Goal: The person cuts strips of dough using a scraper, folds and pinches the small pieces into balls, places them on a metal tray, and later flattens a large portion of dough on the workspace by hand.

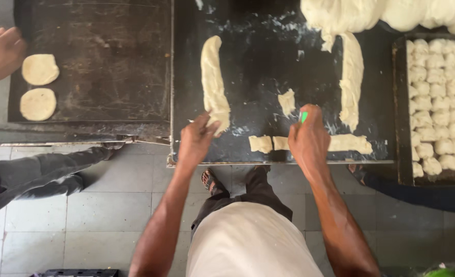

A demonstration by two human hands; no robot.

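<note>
My left hand (196, 137) pins the near end of the long pale dough log (214, 82), centre frame, fingers flat on it to steady it. My right hand (307, 139) is closed around a green-handled cutter (304, 116), blade hidden. Cut pale dough pieces (261, 143) sit between my hands on the black worktop (258, 51).

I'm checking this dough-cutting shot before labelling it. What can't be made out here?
- Head view: the tool in the right hand; the fist hides all but a green tip.
- The big dough mass: cut off by the top edge.
- The tray of dough pieces: cut off by the right edge.
- The end of the long dough strip: partly covered by the left hand.
</note>
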